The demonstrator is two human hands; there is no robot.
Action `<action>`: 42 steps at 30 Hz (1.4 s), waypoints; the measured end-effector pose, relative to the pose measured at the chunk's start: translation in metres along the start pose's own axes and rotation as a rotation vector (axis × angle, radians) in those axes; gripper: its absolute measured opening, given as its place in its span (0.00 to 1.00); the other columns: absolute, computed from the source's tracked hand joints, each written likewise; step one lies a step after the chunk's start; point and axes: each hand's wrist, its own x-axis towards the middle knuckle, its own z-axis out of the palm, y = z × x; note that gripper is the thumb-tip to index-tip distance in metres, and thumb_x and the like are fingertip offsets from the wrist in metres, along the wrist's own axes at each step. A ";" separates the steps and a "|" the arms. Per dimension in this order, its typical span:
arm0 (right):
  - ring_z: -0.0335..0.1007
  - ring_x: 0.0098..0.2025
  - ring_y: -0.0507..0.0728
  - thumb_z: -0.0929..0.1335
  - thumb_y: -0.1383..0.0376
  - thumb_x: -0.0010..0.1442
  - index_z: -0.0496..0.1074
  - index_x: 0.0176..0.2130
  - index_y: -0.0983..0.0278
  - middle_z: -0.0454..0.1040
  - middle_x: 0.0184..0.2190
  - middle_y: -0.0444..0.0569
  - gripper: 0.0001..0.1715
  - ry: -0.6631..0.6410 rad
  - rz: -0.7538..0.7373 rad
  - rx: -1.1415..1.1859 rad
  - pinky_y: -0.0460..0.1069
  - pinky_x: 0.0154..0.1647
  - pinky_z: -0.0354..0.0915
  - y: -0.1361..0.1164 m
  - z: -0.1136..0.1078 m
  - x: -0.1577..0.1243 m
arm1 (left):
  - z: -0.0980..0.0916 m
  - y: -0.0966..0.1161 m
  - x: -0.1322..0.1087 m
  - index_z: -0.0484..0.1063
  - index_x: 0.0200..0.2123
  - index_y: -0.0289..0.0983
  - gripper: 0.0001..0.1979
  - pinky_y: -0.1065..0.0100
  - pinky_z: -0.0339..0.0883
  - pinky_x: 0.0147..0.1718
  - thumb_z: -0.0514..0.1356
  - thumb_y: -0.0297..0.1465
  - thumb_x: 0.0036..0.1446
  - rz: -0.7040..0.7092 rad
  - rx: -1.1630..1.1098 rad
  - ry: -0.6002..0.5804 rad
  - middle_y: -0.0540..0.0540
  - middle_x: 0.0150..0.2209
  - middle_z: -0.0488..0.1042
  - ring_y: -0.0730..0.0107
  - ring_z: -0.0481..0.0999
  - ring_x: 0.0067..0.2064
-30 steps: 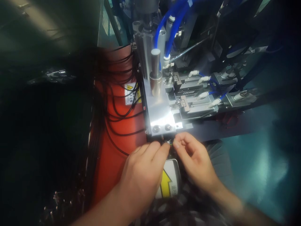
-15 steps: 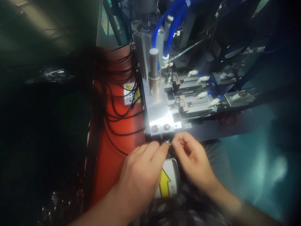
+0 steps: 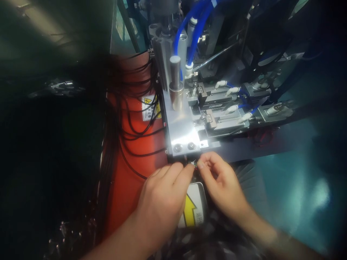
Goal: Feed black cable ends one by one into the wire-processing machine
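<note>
My left hand [image 3: 162,200] and my right hand [image 3: 222,184] meet fingertip to fingertip just below the front edge of a shiny metal plate [image 3: 180,131]. Both are closed in a pinch on a tiny part [image 3: 194,164], likely a cable end with thin coloured wires. It is too small to name for sure. The plate carries two round screws [image 3: 184,147] and belongs to a small pneumatic machine with a steel post [image 3: 175,85] and blue air hoses [image 3: 193,25].
Black cables [image 3: 135,115] lie in loops over a red cover [image 3: 130,173] at the left. A label with a yellow arrow [image 3: 193,213] sits below my hands. Clamps with white fittings [image 3: 230,104] stand right of the plate. A teal surface [image 3: 298,184] lies at the right.
Both hands stay pinched on the small part. The right hand's fingertips have crept slightly left, up toward the plate's edge. The view has shifted a little.
</note>
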 end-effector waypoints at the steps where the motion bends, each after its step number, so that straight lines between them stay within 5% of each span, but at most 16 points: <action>1: 0.63 0.27 0.52 0.64 0.61 0.64 0.65 0.32 0.61 0.64 0.24 0.41 0.09 -0.005 0.015 0.034 0.46 0.29 0.63 -0.001 -0.001 0.001 | 0.000 0.000 0.000 0.75 0.42 0.27 0.14 0.68 0.66 0.24 0.53 0.17 0.56 0.000 -0.002 0.005 0.46 0.26 0.70 0.68 0.68 0.26; 10: 0.62 0.26 0.52 0.67 0.59 0.59 0.68 0.30 0.63 0.66 0.24 0.43 0.10 -0.067 0.090 0.168 0.45 0.26 0.62 -0.007 -0.008 0.001 | 0.000 0.001 0.000 0.75 0.42 0.27 0.13 0.68 0.66 0.24 0.54 0.18 0.57 -0.011 -0.016 -0.010 0.45 0.25 0.70 0.69 0.68 0.26; 25: 0.61 0.26 0.49 0.64 0.63 0.64 0.65 0.32 0.63 0.63 0.25 0.40 0.08 -0.039 -0.024 0.117 0.43 0.26 0.61 -0.002 -0.002 -0.003 | 0.001 -0.001 -0.001 0.74 0.44 0.28 0.13 0.68 0.66 0.25 0.54 0.18 0.57 -0.018 -0.032 -0.011 0.45 0.27 0.71 0.68 0.69 0.27; 42: 0.61 0.28 0.51 0.66 0.57 0.61 0.68 0.31 0.64 0.67 0.25 0.43 0.14 -0.070 0.122 0.196 0.44 0.28 0.61 -0.009 -0.007 0.007 | 0.001 -0.002 -0.001 0.74 0.43 0.28 0.14 0.68 0.67 0.25 0.53 0.17 0.56 -0.008 -0.029 0.001 0.46 0.26 0.71 0.68 0.69 0.26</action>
